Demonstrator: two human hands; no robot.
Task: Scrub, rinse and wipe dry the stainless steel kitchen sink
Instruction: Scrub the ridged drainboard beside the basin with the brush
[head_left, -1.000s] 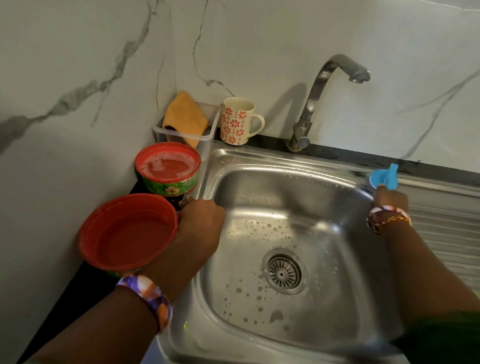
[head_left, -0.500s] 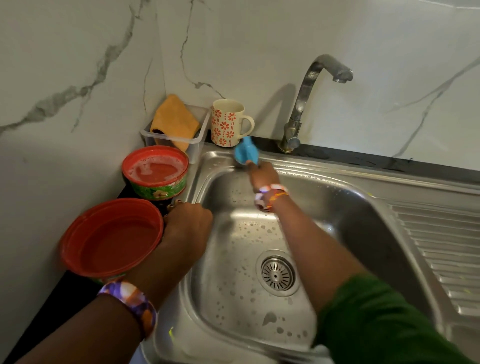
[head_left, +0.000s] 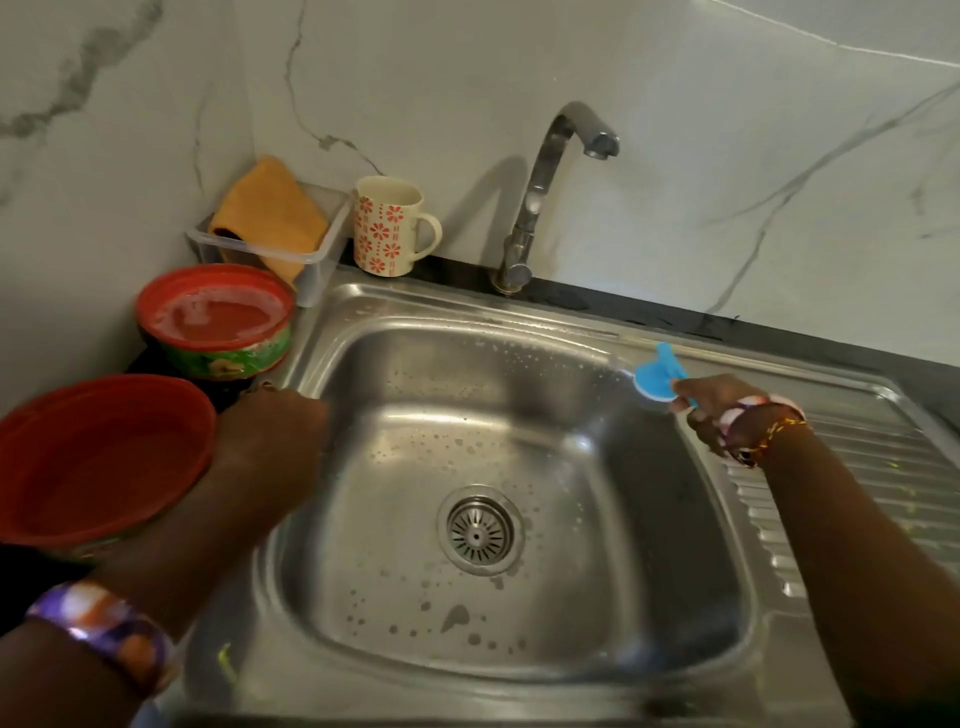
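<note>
Gripping one blue brush (head_left: 655, 375) in right hand (head_left: 712, 410) at sink (head_left: 467, 332) rim; left hand (head_left: 270, 436) curled on edge; two red bowls (head_left: 98, 457), one mug (head_left: 387, 226).

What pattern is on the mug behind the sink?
The mug is cream with red-orange flowers and dashes in vertical rows, clearest in the head view.

One sink (head_left: 545, 332), one tap (head_left: 550, 192), one drain (head_left: 480, 530). Two red bowls (head_left: 213, 317) (head_left: 98, 457). One mug (head_left: 387, 226), one tub (head_left: 317, 260), one cloth (head_left: 267, 213), one brush (head_left: 657, 376). Two hands (head_left: 275, 436) (head_left: 714, 410), each with a wristband (head_left: 104, 629) (head_left: 753, 421).
</note>
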